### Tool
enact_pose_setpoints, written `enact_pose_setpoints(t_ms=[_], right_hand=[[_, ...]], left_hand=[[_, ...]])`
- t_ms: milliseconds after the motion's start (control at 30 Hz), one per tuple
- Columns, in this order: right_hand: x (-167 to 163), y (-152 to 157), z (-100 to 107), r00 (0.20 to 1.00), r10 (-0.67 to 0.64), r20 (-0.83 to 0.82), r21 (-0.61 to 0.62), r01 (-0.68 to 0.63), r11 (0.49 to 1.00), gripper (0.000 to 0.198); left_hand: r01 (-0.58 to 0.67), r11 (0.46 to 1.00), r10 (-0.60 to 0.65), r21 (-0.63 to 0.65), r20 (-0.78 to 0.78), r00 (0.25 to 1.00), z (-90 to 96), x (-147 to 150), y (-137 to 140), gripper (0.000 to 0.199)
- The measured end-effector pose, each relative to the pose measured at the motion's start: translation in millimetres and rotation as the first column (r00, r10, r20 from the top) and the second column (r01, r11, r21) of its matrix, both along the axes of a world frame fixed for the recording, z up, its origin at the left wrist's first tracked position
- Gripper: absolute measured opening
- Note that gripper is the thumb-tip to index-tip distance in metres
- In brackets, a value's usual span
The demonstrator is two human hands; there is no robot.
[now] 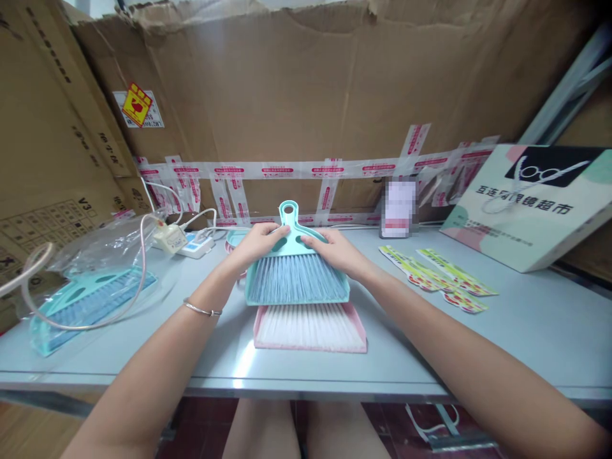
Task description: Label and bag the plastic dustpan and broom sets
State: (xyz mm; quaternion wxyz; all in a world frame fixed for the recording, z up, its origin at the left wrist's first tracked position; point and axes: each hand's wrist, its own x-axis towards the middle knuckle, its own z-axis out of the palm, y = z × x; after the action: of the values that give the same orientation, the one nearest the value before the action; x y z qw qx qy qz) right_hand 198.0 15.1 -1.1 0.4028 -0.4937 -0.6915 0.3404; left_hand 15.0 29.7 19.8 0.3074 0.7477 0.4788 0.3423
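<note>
Left hand [262, 242] and right hand [338, 253] grip the teal dustpan set [299, 279] by its shoulders, over the pink set [310, 328] on the tabletop [220, 360]; presumably light, stiff plastic, soft-bristled, best held there

Brown cardboard [268, 95] towers at twelve o'clock, a second carton [52, 134] at ten, a metal post [561, 95] at two; the grey table [535, 312] gleams above dark-red floor [205, 427] at six.
</note>
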Motion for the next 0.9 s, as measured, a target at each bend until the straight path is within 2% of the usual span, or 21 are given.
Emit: enact_pose_setpoints(t_ms=[133, 267, 367, 467, 567, 667, 733, 800, 900], right_hand=[[6, 2, -5, 0.992, -0.063, -0.107, -0.067, 0.056, 0.996, 0.034], [14, 3, -9, 0.980, -0.091, -0.178, -0.122, 0.070, 0.990, 0.037], [20, 2, -13, 0.969, -0.098, -0.225, -0.159, 0.063, 0.985, 0.040], [27, 3, -18, 0.943, -0.116, -0.313, -0.225, 0.046, 0.973, 0.040], [32, 5, -20, 0.872, -0.165, -0.461, -0.302, 0.021, 0.953, 0.036], [32, 5, -16, 0.807, -0.187, -0.560, -0.278, 0.029, 0.960, 0.034], [30, 4, -12, 0.801, -0.185, -0.569, -0.264, 0.035, 0.964, 0.035], [30, 2, -10, 0.808, -0.161, -0.567, -0.265, 0.006, 0.964, 0.036], [29, -5, -9, 0.825, -0.120, -0.552, -0.258, -0.032, 0.966, 0.035]], left_hand=[[0.110, 0.977, -0.078, -0.180, 0.175, 0.981, -2.5, -10, -9, 0.035], [0.116, 0.947, -0.019, -0.298, 0.311, 0.950, -9.9, -13, -10, 0.034], [0.091, 0.956, 0.017, -0.279, 0.362, 0.932, -16.9, -8, -7, 0.031], [0.090, 0.971, -0.007, -0.223, 0.347, 0.938, -17.8, -2, -4, 0.029], [0.109, 0.975, -0.047, -0.194, 0.299, 0.953, -4.8, -1, -1, 0.031], [0.119, 0.974, -0.070, -0.192, 0.246, 0.967, 15.9, -5, 4, 0.030], [0.101, 0.974, -0.052, -0.202, 0.233, 0.971, 24.5, -10, 8, 0.030], [0.067, 0.971, -0.008, -0.231, 0.248, 0.969, 24.1, -16, 9, 0.031], [0.012, 0.962, 0.073, -0.272, 0.299, 0.951, 10.5, -22, 3, 0.032]])
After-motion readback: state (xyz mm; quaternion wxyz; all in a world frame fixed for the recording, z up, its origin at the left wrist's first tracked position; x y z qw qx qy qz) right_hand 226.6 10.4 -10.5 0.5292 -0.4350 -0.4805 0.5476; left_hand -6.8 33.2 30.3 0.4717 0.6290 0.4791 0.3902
